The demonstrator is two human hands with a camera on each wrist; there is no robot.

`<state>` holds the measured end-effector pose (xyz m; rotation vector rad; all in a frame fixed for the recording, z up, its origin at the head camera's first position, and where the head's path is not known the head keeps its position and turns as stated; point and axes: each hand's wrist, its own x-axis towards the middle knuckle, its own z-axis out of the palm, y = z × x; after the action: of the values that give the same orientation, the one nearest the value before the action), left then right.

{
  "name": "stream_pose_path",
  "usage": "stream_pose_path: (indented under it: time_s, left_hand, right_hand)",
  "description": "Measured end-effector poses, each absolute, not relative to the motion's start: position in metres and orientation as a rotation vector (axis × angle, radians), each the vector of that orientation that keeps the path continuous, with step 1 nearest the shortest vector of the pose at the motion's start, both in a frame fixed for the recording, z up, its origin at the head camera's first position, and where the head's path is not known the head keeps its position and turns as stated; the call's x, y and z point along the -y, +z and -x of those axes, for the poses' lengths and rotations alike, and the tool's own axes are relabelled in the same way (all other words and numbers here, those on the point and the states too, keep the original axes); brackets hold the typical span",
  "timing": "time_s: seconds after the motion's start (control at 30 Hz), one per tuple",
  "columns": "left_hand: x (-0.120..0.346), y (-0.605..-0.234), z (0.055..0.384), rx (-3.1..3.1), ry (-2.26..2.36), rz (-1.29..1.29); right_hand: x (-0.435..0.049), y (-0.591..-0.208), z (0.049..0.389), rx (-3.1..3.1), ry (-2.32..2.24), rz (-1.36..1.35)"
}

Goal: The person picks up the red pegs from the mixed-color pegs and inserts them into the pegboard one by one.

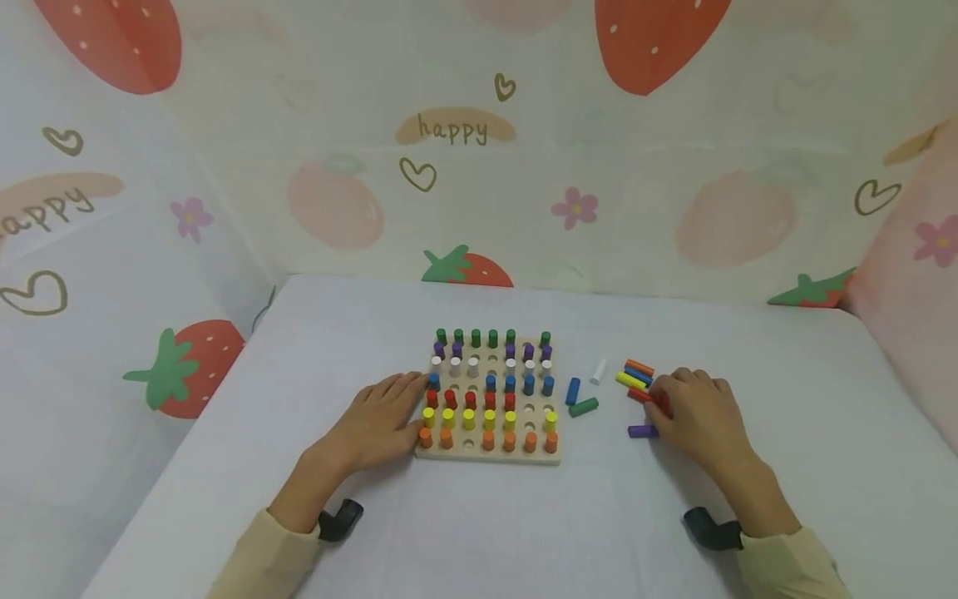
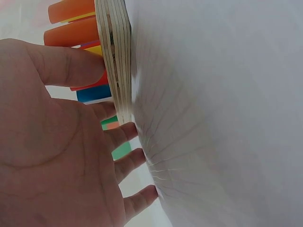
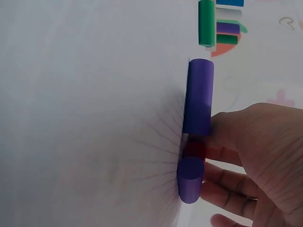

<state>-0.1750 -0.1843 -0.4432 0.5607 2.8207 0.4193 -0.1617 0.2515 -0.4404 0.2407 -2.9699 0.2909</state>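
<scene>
A wooden pegboard with rows of coloured pegs lies in the middle of the table. At its left side rests my left hand, fingers extended; its thumb touches the board's edge in the left wrist view. Over the loose pegs on the right is my right hand, its thumb and fingers curled about a red peg, partly hidden. Close to that thumb lies a purple peg. The right wrist view shows a second purple peg in front of the red one.
Between board and right hand lie a loose blue peg, a green peg and a white peg. An orange peg, a yellow peg and others cluster beside the right fingers. A patterned cloth wall stands behind the table.
</scene>
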Motion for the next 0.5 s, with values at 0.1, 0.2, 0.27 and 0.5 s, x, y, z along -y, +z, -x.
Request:
stream_pose_path:
  time_s: [0.1, 0.2, 0.27, 0.5]
  left_hand:
    - [0.184, -0.442, 0.175, -2.824, 0.416, -0.564]
    - [0.184, -0.441, 0.176, -2.830, 0.405, -0.568]
    - [0.185, -0.442, 0.176, -2.830, 0.401, -0.567]
    - [0.184, -0.443, 0.175, -2.825, 0.392, -0.567]
  right_hand:
    - [-0.250, -0.438, 0.162, 2.977, 0.280, -0.244]
    - [-0.248, -0.435, 0.162, 2.985, 0.285, -0.253]
    - [-0.248, -0.434, 0.161, 2.983, 0.295, -0.258]
    - [-0.248, -0.429, 0.160, 2.970, 0.314, -0.275]
